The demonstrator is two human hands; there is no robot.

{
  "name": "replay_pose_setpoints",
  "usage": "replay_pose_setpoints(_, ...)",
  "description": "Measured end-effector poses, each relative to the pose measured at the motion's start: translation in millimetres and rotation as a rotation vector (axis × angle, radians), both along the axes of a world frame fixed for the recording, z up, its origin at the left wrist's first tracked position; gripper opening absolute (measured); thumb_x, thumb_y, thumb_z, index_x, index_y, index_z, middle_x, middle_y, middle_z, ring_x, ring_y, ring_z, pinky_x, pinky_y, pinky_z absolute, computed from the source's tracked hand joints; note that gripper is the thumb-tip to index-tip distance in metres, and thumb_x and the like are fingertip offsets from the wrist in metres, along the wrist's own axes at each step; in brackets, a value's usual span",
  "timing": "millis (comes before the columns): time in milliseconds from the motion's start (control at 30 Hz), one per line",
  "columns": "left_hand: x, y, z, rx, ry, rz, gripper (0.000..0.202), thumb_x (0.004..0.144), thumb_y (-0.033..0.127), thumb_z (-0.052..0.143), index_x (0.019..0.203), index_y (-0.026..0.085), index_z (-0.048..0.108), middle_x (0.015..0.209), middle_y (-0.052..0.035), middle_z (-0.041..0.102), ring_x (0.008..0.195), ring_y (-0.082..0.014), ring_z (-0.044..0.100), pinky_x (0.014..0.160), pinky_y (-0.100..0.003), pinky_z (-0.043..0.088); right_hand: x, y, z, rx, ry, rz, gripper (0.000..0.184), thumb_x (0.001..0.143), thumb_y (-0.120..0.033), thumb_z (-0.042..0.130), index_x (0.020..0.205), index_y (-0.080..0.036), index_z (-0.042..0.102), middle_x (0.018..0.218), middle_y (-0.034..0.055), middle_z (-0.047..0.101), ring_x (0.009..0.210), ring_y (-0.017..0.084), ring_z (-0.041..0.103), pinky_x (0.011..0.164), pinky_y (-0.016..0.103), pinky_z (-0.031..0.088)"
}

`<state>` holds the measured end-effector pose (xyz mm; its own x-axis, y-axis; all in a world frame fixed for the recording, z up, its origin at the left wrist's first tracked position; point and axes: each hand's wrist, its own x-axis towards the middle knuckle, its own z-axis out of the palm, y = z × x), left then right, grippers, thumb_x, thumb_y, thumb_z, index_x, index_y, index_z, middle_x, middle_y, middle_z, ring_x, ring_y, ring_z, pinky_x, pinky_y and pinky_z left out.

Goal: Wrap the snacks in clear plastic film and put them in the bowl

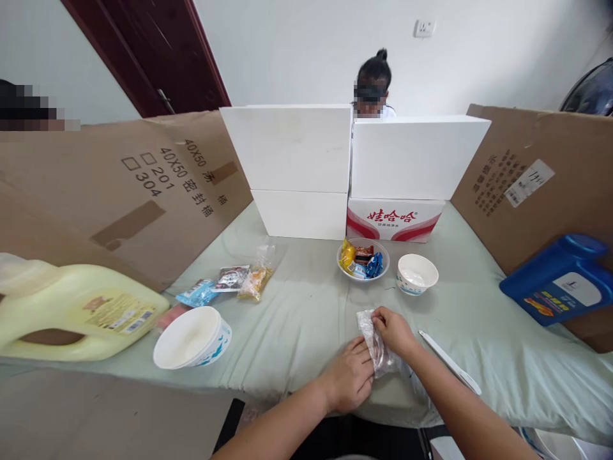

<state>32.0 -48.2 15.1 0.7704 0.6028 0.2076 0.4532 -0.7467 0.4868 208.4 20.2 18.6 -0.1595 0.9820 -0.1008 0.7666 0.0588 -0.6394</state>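
A crinkled clear plastic bag (382, 358) lies on the cloth near the front edge; its contents are hard to make out. My right hand (393, 330) pinches the upper edge of this bag between thumb and fingers. Against the bag's left side rests my left hand (352, 375), palm down with its fingers stretched out flat. A long white-handled tool (450, 363), maybe a cutter, lies just right of my right forearm. Beyond my hands stands a clear bowl (339, 267) with several wrapped snacks (360, 260), and beside it a white paper bowl (417, 273).
Left on the cloth are a blue packet (197, 293), a dark packet (232, 278), an orange-filled bag (256, 281), paper bowls (218, 342) and a yellow jug (129, 300). A blue bottle (558, 281) leans at right. White boxes (301, 153) stand behind; a person (376, 80) sits beyond.
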Motion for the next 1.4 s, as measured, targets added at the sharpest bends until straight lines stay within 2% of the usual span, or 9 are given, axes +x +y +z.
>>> replay_pose_setpoints(200,-1,-5,-6.1,0.005,-0.134,0.032,0.047,0.075,0.015,0.047,0.122,0.019,0.056,0.124,-0.0097,0.060,0.127,-0.0261,0.044,0.112,-0.048,0.033,-6,-2,0.1,0.013,-0.110,-0.046,0.018,0.089,-0.022,0.044,0.095,-0.020,0.061,0.080,0.0036,0.068,0.073,0.016,0.059,0.064,0.026,0.031)
replay_pose_setpoints(400,-3,12,-3.7,0.083,-0.407,0.424,0.035,0.069,0.001,0.036,0.087,0.018,0.060,0.087,-0.0086,0.061,0.087,-0.0217,0.056,0.077,-0.038,0.052,-5,1,3.3,-0.008,-0.099,-0.021,0.014,0.089,-0.021,0.046,0.092,-0.020,0.060,0.076,0.0022,0.066,0.071,0.016,0.056,0.062,0.026,0.028)
replay_pose_setpoints(633,12,60,-7.4,0.097,-0.143,0.248,0.017,0.082,0.006,0.049,0.087,0.018,0.061,0.090,-0.0048,0.064,0.091,-0.0199,0.055,0.086,-0.036,0.049,2,2,2.2,-0.104,0.029,-0.048,0.011,0.087,-0.018,0.047,0.089,-0.018,0.057,0.074,0.0012,0.063,0.070,0.014,0.058,0.062,0.024,0.035)
replay_pose_setpoints(833,11,57,-16.7,0.159,-0.055,0.203,0.019,0.087,0.012,0.055,0.102,0.020,0.064,0.110,-0.0050,0.064,0.104,-0.0205,0.051,0.095,-0.037,0.044,24,-27,7.4,-0.322,0.226,-0.046,0.030,0.088,-0.028,0.043,0.117,-0.020,0.046,0.085,-0.0008,0.064,0.051,0.011,0.059,0.041,0.021,0.036)
replay_pose_setpoints(933,10,55,-16.5,0.188,-0.011,0.204,0.028,0.088,0.012,0.053,0.112,0.023,0.063,0.119,-0.0045,0.062,0.110,-0.0206,0.050,0.097,-0.037,0.043,35,-50,4.0,-0.327,0.308,-0.012,0.034,0.085,-0.030,0.047,0.118,-0.020,0.047,0.079,-0.0022,0.062,0.058,0.013,0.061,0.045,0.022,0.041)
replay_pose_setpoints(1100,12,55,-17.1,0.212,0.071,0.209,0.037,0.088,0.016,0.054,0.124,0.026,0.058,0.128,-0.0052,0.058,0.115,-0.0235,0.048,0.096,-0.041,0.043,43,-81,-2.7,0.026,0.058,0.021,0.025,0.082,-0.020,0.049,0.107,-0.018,0.057,0.089,0.0061,0.065,0.083,0.020,0.064,0.077,0.037,0.051)
replay_pose_setpoints(1233,14,54,-15.7,0.218,0.132,0.218,0.038,0.091,0.021,0.053,0.128,0.026,0.055,0.131,-0.0056,0.055,0.116,-0.0263,0.047,0.095,-0.044,0.043,33,-96,0.2,0.524,-0.321,0.219,0.036,0.088,-0.025,0.051,0.124,-0.019,0.055,0.133,0.0132,0.054,0.130,0.030,0.042,0.105,0.050,0.034)
replay_pose_setpoints(1333,13,52,-14.1,0.216,0.134,0.225,0.039,0.091,0.021,0.052,0.129,0.024,0.055,0.132,-0.0056,0.055,0.116,-0.0262,0.047,0.096,-0.044,0.042,23,-111,-7.3,0.624,-0.463,0.465,0.063,0.083,-0.034,0.059,0.140,-0.015,0.041,0.146,0.0122,0.043,0.139,0.029,0.029,0.110,0.047,0.029)
replay_pose_setpoints(1400,11,52,-13.1,0.208,0.110,0.213,0.039,0.090,0.020,0.052,0.129,0.024,0.055,0.131,-0.0063,0.056,0.116,-0.0253,0.047,0.097,-0.043,0.041,18,-125,-16.9,0.643,-0.539,0.446,0.071,0.080,-0.031,0.060,0.143,-0.011,0.036,0.148,0.0138,0.040,0.140,0.029,0.029,0.110,0.046,0.029)
